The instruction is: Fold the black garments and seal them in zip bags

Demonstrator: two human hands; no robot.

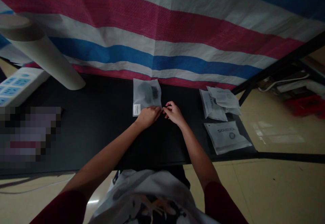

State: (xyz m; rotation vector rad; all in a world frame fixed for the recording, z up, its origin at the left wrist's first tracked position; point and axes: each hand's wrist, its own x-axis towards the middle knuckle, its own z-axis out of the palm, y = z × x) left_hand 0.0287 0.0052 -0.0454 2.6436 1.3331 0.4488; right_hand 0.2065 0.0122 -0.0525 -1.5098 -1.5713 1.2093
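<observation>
Pouch at the hands: a translucent pouch [146, 97] lies flat at the far side of the table [93, 125], about midway along it, a small white label [137, 109] at its near left corner.
Contents: a dark item [154, 92] shows through the plastic, inside the pouch; what it is cannot be made out.
Left hand: the left hand [149, 115] rests over the pouch's near edge towards its right corner, fingers bent and close together; whether they pinch the plastic cannot be told.
Right hand: the right hand [174, 113] is just beside that same corner, fingers loosely curled in a narrow shape; whether the tips grip the edge cannot be told.
Progress: the item appears to be in the pouch already; whether the near edge is sealed or loose is hidden by the fingers.
Pouches at right: an overlapping pile [214, 107] and a single printed pouch [228, 136] nearer the front edge lie untouched, well apart from both hands; finished or waiting, it is unclear.
Far left: a pale cylinder [58, 58] stands beside a white box with blue markings [20, 83].
Backdrop: a striped sheet [177, 20] hangs behind the table.
</observation>
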